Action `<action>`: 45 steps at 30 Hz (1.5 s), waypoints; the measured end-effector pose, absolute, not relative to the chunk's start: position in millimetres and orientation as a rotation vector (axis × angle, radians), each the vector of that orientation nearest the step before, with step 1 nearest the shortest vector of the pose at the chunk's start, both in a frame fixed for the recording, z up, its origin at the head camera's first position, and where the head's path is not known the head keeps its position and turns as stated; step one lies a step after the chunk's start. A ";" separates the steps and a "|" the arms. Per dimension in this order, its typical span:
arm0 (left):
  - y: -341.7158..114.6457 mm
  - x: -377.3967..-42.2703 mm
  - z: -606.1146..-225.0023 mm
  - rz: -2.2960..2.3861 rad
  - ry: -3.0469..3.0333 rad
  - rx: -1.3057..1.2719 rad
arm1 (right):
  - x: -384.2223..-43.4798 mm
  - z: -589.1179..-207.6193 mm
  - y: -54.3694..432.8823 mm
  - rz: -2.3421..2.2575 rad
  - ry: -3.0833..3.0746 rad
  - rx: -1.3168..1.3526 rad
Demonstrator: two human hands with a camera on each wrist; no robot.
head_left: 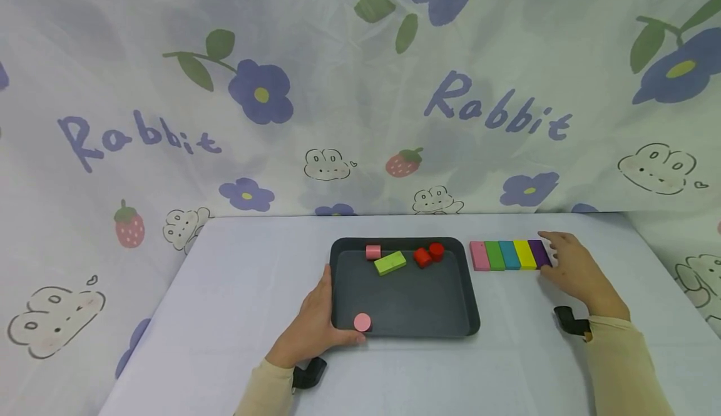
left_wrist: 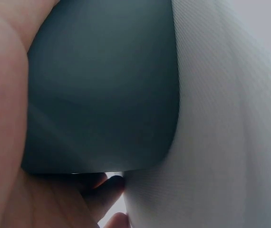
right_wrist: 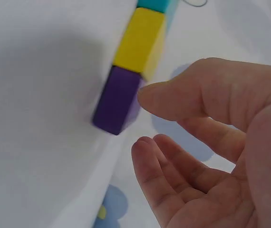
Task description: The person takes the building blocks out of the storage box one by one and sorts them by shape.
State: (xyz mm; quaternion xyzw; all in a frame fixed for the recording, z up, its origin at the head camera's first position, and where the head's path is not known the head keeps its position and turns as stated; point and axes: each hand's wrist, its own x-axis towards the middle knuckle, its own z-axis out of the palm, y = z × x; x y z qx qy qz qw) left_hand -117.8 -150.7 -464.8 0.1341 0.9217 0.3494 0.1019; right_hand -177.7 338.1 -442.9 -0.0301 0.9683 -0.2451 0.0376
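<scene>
A dark grey tray [head_left: 405, 297] lies mid-table. My left hand [head_left: 315, 322] grips its near-left corner, thumb on the front rim beside a pink disc [head_left: 362, 322]; in the left wrist view my fingers [left_wrist: 107, 190] curl under the tray [left_wrist: 102, 95]. At the tray's far side lie a pink cylinder [head_left: 373, 251], a lime block [head_left: 390, 263], a red block [head_left: 422, 257] and a red cylinder [head_left: 436, 251]. Right of the tray, several coloured blocks form a row ending in yellow [head_left: 524, 254] and purple [head_left: 537, 253]. My right hand [head_left: 554, 253] rests relaxed, a fingertip [right_wrist: 147, 92] against the purple block [right_wrist: 118, 99].
The table wears a white cloth [head_left: 236, 291], with a printed flower-and-rabbit curtain [head_left: 360, 91] hanging right behind it. The row's other blocks are pink [head_left: 479, 256], green [head_left: 495, 255] and teal [head_left: 509, 254]. Bare cloth lies left of the tray and along the front.
</scene>
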 end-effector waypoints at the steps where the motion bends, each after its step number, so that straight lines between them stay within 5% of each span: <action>1: -150.7 -117.8 -464.8 1.030 2.723 0.396 | -177.0 -441.6 336.8 -0.751 2.980 -0.099; 45: -149.8 -117.5 -463.9 1.028 2.723 0.366 | -152.7 -408.2 257.3 -0.959 3.197 -0.407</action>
